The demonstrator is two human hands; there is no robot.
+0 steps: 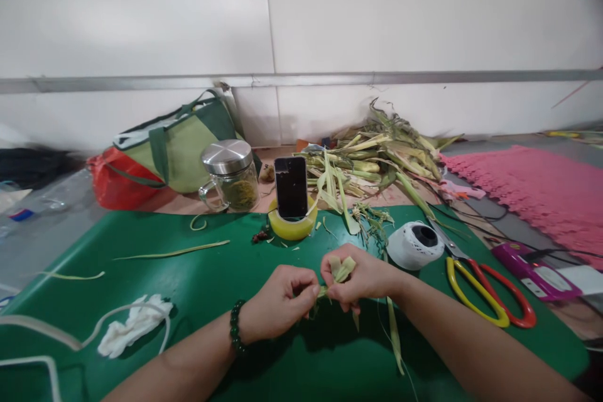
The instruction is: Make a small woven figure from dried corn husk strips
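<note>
Over the green mat (198, 282), my left hand (276, 304) and my right hand (360, 276) meet and both pinch a small folded piece of pale green leaf strip (340, 270). Its folded ends stick up from my right fingers, and a long thin strip (393, 333) hangs down from the same hand onto the mat. A dark bead bracelet (234, 326) circles my left wrist. Both hands are closed on the leaf piece.
A heap of green husks and leaves (377, 157) lies behind the mat. A phone (291, 187) stands in a yellow tape roll (292, 226). Nearby are a lidded glass mug (230, 177), a white spool (414, 244), scissors (490, 295), a white cloth (134, 323), a green bag (179, 144) and a pink mat (541, 191).
</note>
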